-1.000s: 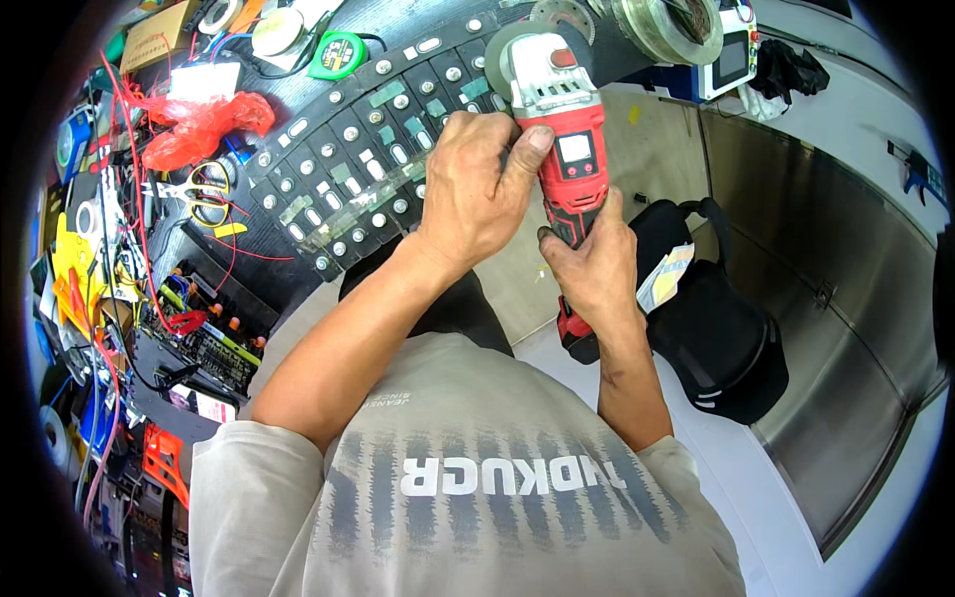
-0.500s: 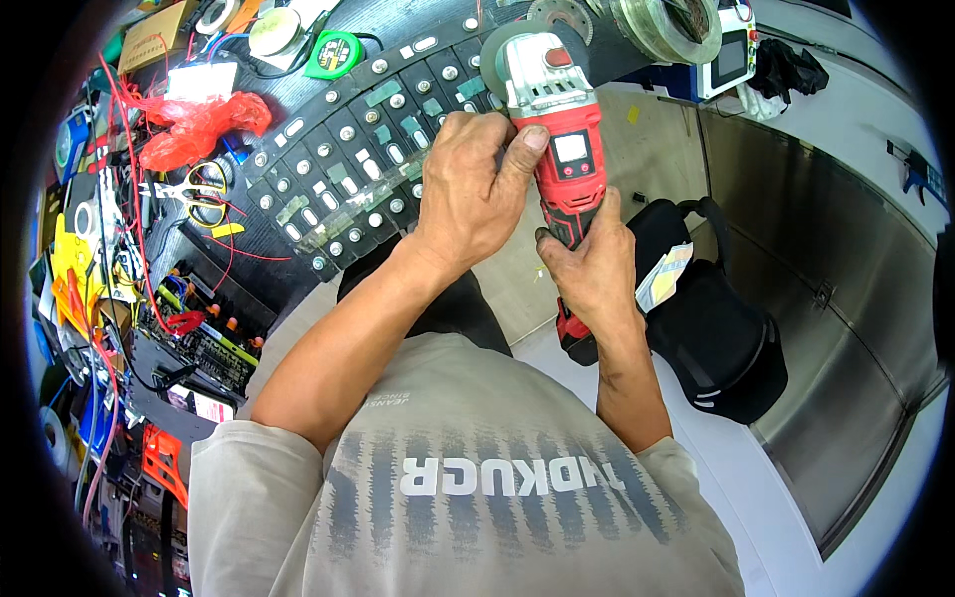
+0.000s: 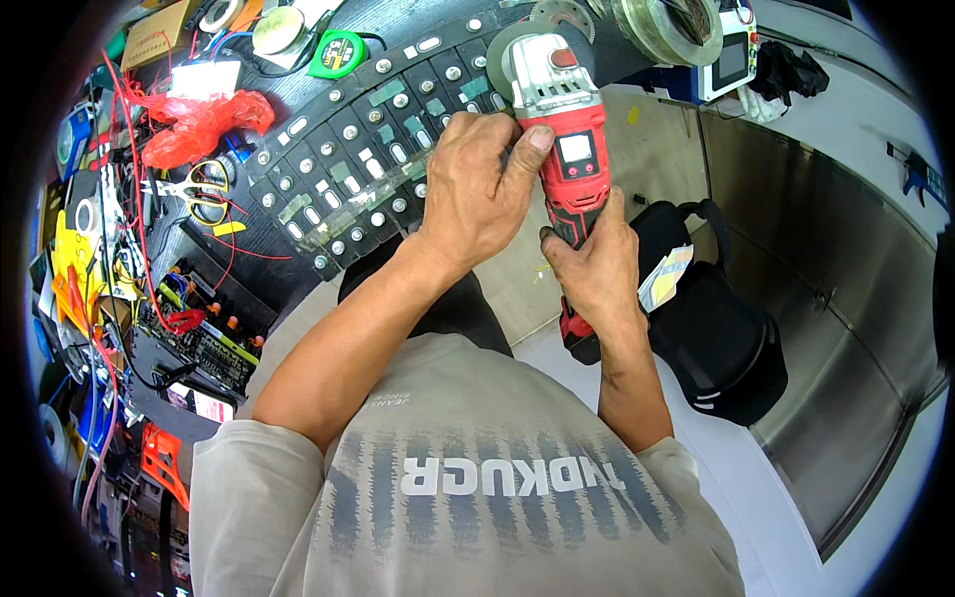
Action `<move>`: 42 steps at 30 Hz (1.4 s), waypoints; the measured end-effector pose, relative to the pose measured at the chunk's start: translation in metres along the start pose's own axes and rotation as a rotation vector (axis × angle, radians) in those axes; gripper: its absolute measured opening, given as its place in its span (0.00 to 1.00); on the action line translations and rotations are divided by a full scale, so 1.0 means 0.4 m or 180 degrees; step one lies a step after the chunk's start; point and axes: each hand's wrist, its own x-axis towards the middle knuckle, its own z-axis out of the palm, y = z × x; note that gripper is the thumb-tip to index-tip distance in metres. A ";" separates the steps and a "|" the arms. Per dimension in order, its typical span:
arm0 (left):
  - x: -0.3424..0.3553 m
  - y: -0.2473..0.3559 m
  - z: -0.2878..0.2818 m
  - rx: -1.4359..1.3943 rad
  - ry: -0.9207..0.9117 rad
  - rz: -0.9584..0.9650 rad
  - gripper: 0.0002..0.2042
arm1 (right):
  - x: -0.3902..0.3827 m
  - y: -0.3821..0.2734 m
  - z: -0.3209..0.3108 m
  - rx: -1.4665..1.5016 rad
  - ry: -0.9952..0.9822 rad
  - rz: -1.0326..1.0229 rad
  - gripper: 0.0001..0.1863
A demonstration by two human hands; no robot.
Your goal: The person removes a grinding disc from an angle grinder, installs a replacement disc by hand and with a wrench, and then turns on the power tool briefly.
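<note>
My right hand [image 3: 597, 264] is wrapped around the lower body of a red and black cordless angle grinder [image 3: 575, 149], which has a silver metal head and a small light panel. A round disc [image 3: 507, 65] shows at the left of that head. My left hand [image 3: 477, 184] is closed against the grinder's left side, with its thumb on the red housing; its fingertips are hidden. Behind and left of that hand lies a long black battery pack [image 3: 328, 169] with rows of round bolt terminals, slots and green tape patches. Whether the disc touches the pack cannot be made out.
Left of the pack are yellow-handled scissors [image 3: 207, 194], a red plastic bag [image 3: 209, 129], a green tape measure [image 3: 338, 54], loose wires and a circuit board [image 3: 204, 343]. Clear tape rolls [image 3: 676, 30] stand at the back right. A black chair [image 3: 711, 328] is at my right.
Both hands and the grinder sit slightly farther right in the picture, as do the pack and the bench items. My grip looks the same.
</note>
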 end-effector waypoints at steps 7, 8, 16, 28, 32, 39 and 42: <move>-0.003 -0.001 -0.007 0.0036 -0.0027 0.0018 0.28 | -0.002 -0.009 -0.004 -0.0098 -0.0019 0.0010 0.30; -0.002 -0.001 -0.005 0.0034 -0.0037 0.0010 0.28 | -0.002 -0.004 -0.002 -0.0111 0.0039 -0.0050 0.30; -0.004 0.000 -0.007 -0.0071 -0.0001 0.0011 0.28 | -0.001 -0.010 -0.005 -0.0027 -0.0015 0.0049 0.31; 0.003 0.005 -0.004 -0.0038 0.0031 0.0001 0.26 | -0.001 -0.004 -0.002 0.0044 -0.0021 0.0012 0.34; -0.002 -0.001 -0.009 -0.0144 0.0068 -0.0047 0.26 | -0.001 -0.014 -0.004 -0.0020 -0.0109 0.0079 0.34; -0.006 -0.006 -0.008 -0.0158 0.0044 0.0033 0.26 | -0.005 -0.018 -0.004 -0.0022 -0.0115 0.0077 0.33; -0.006 -0.007 -0.016 -0.0103 -0.0044 0.0001 0.26 | -0.001 -0.011 0.001 -0.0108 -0.0121 0.0101 0.33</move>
